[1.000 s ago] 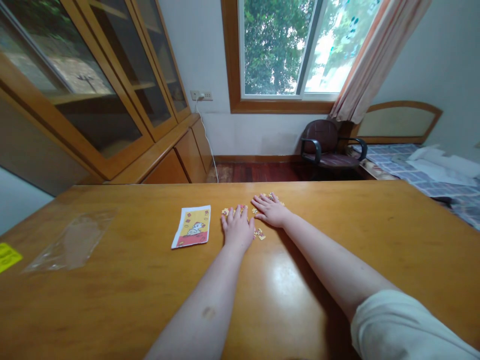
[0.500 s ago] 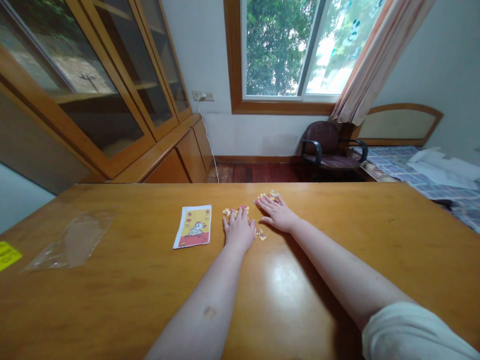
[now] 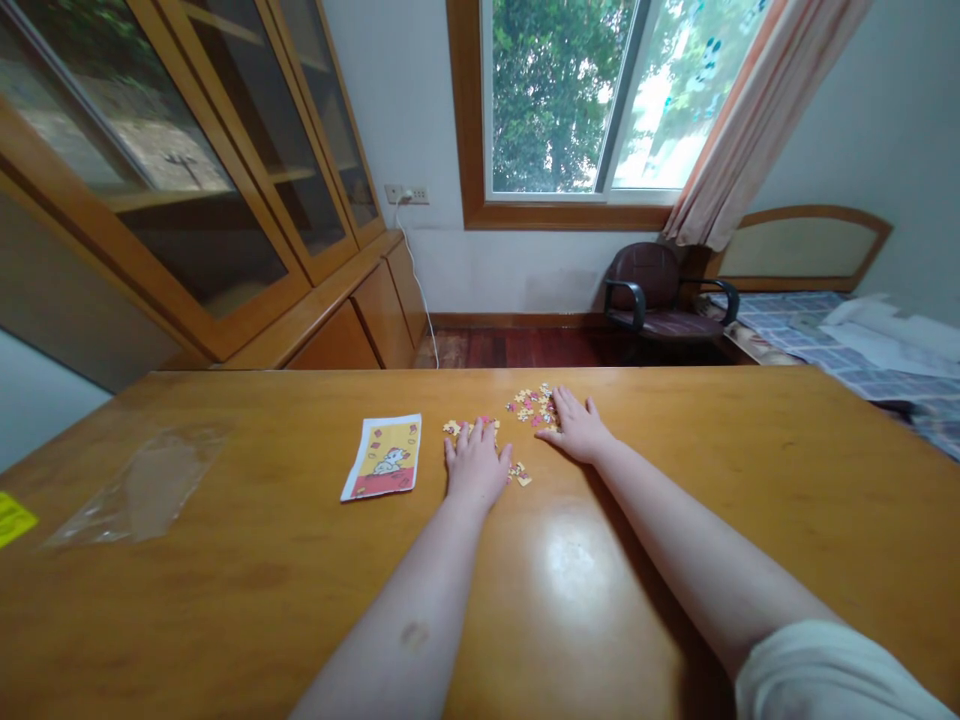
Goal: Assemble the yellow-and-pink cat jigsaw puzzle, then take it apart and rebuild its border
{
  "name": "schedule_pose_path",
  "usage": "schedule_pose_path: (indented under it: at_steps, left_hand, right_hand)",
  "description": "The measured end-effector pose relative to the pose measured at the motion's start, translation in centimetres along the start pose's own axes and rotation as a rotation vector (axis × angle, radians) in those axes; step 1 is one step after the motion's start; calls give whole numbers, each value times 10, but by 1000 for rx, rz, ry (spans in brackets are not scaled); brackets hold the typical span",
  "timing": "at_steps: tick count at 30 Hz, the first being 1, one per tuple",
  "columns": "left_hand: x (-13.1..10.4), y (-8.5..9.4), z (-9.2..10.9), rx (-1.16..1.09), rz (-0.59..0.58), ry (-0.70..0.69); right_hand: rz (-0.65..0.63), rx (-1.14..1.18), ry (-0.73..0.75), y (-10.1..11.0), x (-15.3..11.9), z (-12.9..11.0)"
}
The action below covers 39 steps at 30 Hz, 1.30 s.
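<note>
Several small jigsaw pieces (image 3: pixel 531 404), yellow, pink and white, lie loose near the far edge of the wooden table. My right hand (image 3: pixel 579 427) rests at their right side, fingers spread, touching the outer ones. My left hand (image 3: pixel 477 468) lies flat with fingers apart over another group of pieces (image 3: pixel 451 427), partly covering it. A few joined or overlapping pieces (image 3: pixel 520 474) sit just right of my left hand. To the left is a picture card (image 3: pixel 386 458) showing a white cartoon animal on yellow and pink.
On the wooden table (image 3: pixel 247 600), a clear plastic bag (image 3: pixel 154 485) lies at the left, with a yellow item (image 3: pixel 13 518) at the left edge. Beyond the table stand a dark chair (image 3: pixel 651 290), a glass-door cabinet (image 3: pixel 300 270) and a bed (image 3: pixel 847 330).
My right hand has shifted right, uncovering loose pieces that it was covering. My left hand stays nearly where it was.
</note>
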<state>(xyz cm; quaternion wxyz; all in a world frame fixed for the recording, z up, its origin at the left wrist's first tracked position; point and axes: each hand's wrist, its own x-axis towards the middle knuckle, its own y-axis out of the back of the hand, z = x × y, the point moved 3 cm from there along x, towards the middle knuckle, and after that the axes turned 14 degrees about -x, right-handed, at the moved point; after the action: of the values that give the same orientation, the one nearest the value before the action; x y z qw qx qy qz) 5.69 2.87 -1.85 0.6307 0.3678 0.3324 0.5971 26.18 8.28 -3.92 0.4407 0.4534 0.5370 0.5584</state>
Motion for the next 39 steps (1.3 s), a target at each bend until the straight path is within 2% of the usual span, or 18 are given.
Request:
schedule_pose_path:
  at_steps: [6, 11, 14, 18, 20, 25, 30, 32, 34, 35, 36, 39]
  left_hand:
    - [-3, -6, 2, 17, -3, -33]
    - [-6, -13, 6, 35, -59, -117]
    - [-9, -17, 9, 35, -133, -203]
    - [-13, -22, 13, 32, -201, -301]
    - [-16, -25, 15, 33, -228, -330]
    - [-25, -26, 23, 8, -294, -383]
    - [-29, -16, 33, -92, -344, -468]
    - [-23, -10, 27, -68, -249, -399]
    - [-14, -5, 14, 13, -115, -214]
    - [-10, -4, 7, 45, -89, -135]
    - [-7, -4, 3, 65, -102, -102]
    - [-6, -5, 1, 86, -140, -154]
  right_hand:
    - [8, 1, 156, 4, 31, -17]
    - [57, 123, 212, 5, 40, -20]
    - [130, 342, 87, 6, 35, -10]
    - [209, 675, -283, 0, 9, 4]
    - [259, 840, -397, -6, -9, 6]
    - [419, 1094, -342, -14, -43, 4]
    - [415, 1151, -317, -10, -45, 7]
    - [397, 1141, -281, -8, -44, 7]
    - [391, 1130, -271, -7, -43, 8]
    - [392, 1128, -276, -7, -43, 9]
    - [395, 1129, -283, -6, -43, 10]
    - [391, 1128, -296, -6, -40, 10]
